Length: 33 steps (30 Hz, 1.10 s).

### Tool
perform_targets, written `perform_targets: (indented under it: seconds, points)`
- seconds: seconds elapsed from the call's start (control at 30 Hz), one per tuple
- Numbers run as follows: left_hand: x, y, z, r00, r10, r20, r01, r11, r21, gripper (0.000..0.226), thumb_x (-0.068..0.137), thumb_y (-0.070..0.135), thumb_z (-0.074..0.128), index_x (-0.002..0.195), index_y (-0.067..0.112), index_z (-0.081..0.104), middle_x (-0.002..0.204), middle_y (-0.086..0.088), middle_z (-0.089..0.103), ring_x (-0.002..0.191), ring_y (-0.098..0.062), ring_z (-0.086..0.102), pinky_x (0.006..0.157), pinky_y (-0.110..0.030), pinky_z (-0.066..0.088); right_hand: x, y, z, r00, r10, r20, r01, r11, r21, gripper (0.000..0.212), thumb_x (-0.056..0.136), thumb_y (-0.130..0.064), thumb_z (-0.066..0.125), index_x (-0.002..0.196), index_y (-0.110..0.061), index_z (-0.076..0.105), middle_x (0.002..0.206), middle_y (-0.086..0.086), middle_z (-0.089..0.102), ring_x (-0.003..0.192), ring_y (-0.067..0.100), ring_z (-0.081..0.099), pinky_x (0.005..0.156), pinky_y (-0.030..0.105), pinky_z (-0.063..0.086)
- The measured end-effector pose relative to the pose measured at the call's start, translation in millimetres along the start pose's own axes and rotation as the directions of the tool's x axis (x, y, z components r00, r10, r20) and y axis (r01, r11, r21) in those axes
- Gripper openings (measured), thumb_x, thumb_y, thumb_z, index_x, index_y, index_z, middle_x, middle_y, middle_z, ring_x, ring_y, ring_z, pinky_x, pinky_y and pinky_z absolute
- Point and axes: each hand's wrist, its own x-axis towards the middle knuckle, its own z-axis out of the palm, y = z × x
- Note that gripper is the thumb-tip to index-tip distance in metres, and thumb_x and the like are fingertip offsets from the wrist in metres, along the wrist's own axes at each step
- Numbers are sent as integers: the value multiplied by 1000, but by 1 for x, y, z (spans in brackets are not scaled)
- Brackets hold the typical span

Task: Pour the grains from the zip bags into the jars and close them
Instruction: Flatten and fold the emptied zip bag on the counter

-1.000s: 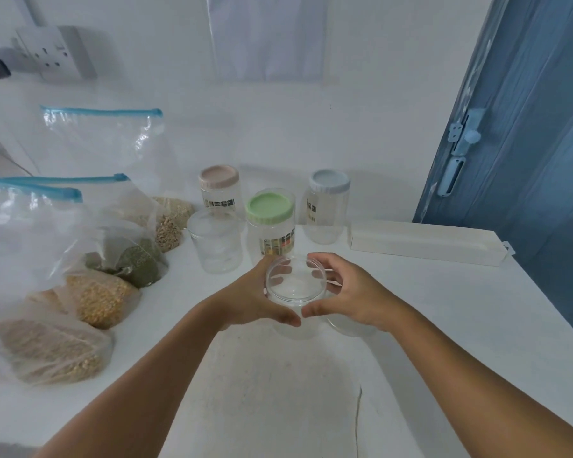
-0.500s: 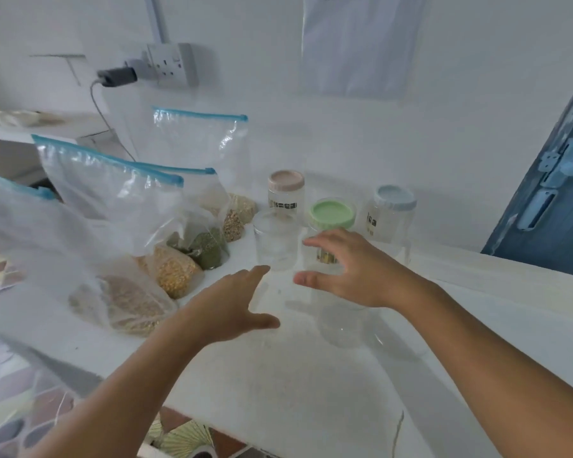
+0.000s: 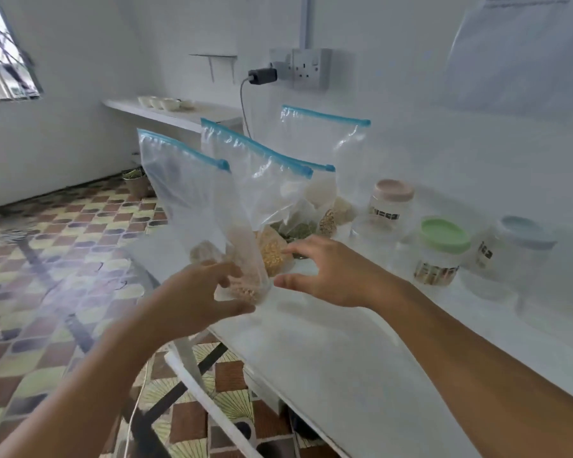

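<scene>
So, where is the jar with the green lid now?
In the head view, the green-lidded jar stands on the white table at the right, between the pink-lidded jar and the blue-lidded jar.

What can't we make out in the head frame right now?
- Left hand contact with the nearest bag: motion blur, grip unclear.
- Jar labels, e.g. green-lid jar: too small and blurred to read.
- Green grains bag: mostly hidden behind the front bags.
- Wall paper: cut by the top and right edges.
</scene>
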Motion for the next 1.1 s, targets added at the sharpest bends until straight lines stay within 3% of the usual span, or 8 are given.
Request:
perform_targets:
  seconds: [0.2, 0.27, 0.5, 0.63, 0.73, 0.87, 0.97, 1.1]
  points:
    - [2, -74, -45, 957, -155, -245, 96, 967, -236, 50, 76, 87, 56, 95, 44, 74, 110, 10, 65, 103, -12, 59, 94, -46, 51, 38, -46, 15, 973, -33, -226, 100, 951, 293, 63, 89, -63, 70, 139, -30, 50, 125, -10, 59, 106, 4, 61, 88, 24, 53]
    - [14, -91, -58, 932, -155, -327, 21, 925, -379, 40, 81, 70, 67, 98, 36, 79, 111, 11, 71, 107, -13, 63, 100, -48, 49, 53, -59, 18, 958, -19, -287, 105, 952, 286, 65, 89, -65, 67, 141, -31, 47, 127, -8, 58, 107, 8, 61, 88, 26, 54]
    - [64, -109, -93, 944, -272, -185, -49, 440, -897, 41, 80, 40, 80, 116, 22, 78, 124, 5, 74, 123, -18, 63, 116, -42, 37, 80, -73, 24, 899, -7, -438, 166, 930, 328, 20, 105, -39, 60, 112, -27, 74, 107, -11, 73, 92, 4, 65, 78, 17, 50]
    - [87, -123, -88, 949, -241, -203, -100, 381, -919, 72, 40, 52, 103, 102, 22, 83, 111, 0, 77, 99, -14, 73, 100, -36, 51, 80, -60, 20, 882, 97, -462, 144, 876, 460, 16, 103, -34, 63, 105, -29, 77, 91, -14, 76, 88, 4, 70, 86, 24, 57]
    - [103, -126, -83, 945, -214, -249, -176, 310, -934, 73, 33, 47, 106, 97, 19, 83, 103, -3, 78, 95, -16, 74, 92, -31, 58, 77, -46, 7, 860, 170, -481, 135, 833, 537, 16, 104, -29, 62, 99, -29, 77, 88, -11, 77, 85, 8, 73, 89, 32, 60]
    - [127, -104, -79, 955, -125, -270, -233, 246, -941, 58, 41, 38, 105, 90, 16, 84, 95, -4, 78, 93, -18, 73, 94, -33, 60, 66, -23, -16, 806, 278, -523, 105, 801, 589, 19, 105, -26, 60, 104, -19, 78, 89, -6, 78, 84, 11, 74, 86, 30, 60]
    - [141, -69, -74, 971, -61, -232, -220, 166, -961, 10, 71, 11, 85, 80, 15, 84, 85, -3, 76, 87, -14, 73, 98, -38, 59, 49, -4, -35, 747, 339, -572, 91, 800, 593, 19, 106, -22, 60, 100, -18, 78, 86, -3, 77, 84, 17, 75, 91, 36, 60]
    - [155, -21, -67, 979, 47, -200, -204, 99, -974, 19, 76, 1, 71, 75, 15, 83, 82, -3, 74, 84, -14, 71, 89, -31, 60, 19, 13, -62, 651, 412, -638, 88, 794, 602, 20, 105, -17, 60, 97, -14, 78, 82, 1, 76, 80, 14, 74, 86, 32, 62]
